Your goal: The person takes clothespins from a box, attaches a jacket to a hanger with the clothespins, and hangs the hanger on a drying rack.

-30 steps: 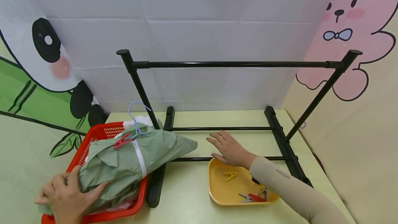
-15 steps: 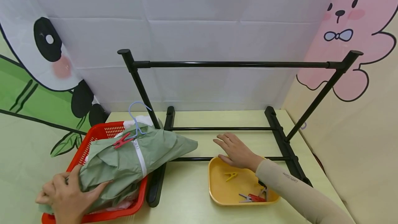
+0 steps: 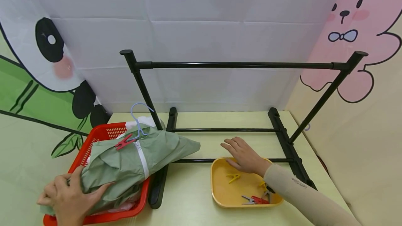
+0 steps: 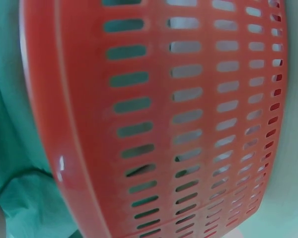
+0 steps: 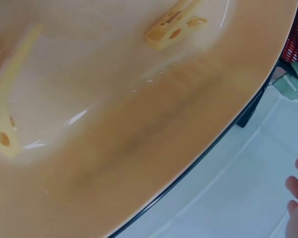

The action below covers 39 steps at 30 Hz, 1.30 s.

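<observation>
My left hand point(image 3: 70, 194) rests on the left end of a green garment point(image 3: 116, 170), thumb and fingers spread apart. The garment, with a white zipper point(image 3: 142, 159), lies folded over the red basket point(image 3: 94, 142). A light blue hanger point(image 3: 138, 121) sticks up from its neck, and a red clothespin point(image 3: 125, 141) is on it near the hanger. My right hand point(image 3: 248, 158) hovers palm down over the far edge of a yellow tray point(image 3: 215, 191), fingers extended and holding nothing. In the tray lie a yellow clothespin point(image 3: 233, 178) and a red clothespin point(image 3: 259, 200), among others partly hidden by the sleeve.
A black rack point(image 3: 242, 65) with a top rail, slanted posts and lower bars stands on the pale table point(image 3: 185, 187), behind the tray. The basket sits against its left foot point(image 3: 158, 187). White cloth point(image 3: 146, 121) shows at the basket's far corner.
My right hand has drifted right and slightly toward me over the tray. The left hand stays in place on the garment, and the clothespins in the tray have not moved.
</observation>
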Available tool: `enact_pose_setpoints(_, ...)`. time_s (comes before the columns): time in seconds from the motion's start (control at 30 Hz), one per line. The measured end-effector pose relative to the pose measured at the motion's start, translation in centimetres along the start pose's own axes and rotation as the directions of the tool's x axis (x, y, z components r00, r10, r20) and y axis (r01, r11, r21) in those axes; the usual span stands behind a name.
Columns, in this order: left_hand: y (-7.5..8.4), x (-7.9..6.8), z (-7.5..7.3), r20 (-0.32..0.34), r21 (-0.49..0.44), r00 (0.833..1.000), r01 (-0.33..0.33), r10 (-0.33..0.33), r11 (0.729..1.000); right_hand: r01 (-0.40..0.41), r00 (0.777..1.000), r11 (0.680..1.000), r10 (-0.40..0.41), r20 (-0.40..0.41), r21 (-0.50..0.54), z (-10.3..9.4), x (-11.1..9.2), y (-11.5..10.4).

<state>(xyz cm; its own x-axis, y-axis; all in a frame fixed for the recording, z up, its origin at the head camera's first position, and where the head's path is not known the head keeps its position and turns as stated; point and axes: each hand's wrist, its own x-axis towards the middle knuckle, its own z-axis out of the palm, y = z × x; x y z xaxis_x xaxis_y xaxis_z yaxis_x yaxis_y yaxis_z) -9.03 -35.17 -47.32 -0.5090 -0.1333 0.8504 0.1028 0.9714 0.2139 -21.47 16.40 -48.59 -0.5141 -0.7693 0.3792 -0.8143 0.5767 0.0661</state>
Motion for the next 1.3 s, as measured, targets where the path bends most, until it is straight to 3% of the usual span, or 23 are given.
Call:
enact_pose_setpoints(0.37, 0.1, 0.0, -0.1, 0.008, 0.001, 1.000, 0.005, -0.005, 1.000, -0.018, 0.999, 1.000, 0.018, 0.042, -0.010, -0.3, -0.9, -0.2)
enact_pose_setpoints(0.6, 0.0, -0.2, -0.4, 0.092, 0.015, 0.996, 0.020, -0.021, 1.000, -0.030, 0.999, 0.999, 0.031, 0.036, -0.015, -0.3, -1.5, -0.2)
enact_pose_setpoints(0.83, -0.1, -0.1, -0.1, 0.011, 0.000, 1.000, 0.002, -0.002, 1.000, -0.059, 0.997, 0.998, 0.059, 0.054, -0.016, -0.1, -2.3, -0.2)
enact_pose_setpoints(1.3, -0.2, -0.3, 0.1, 0.000, -0.001, 1.000, 0.000, 0.000, 1.000, -0.093, 0.993, 0.996, 0.093, 0.072, 0.001, 0.1, -3.7, -0.3)
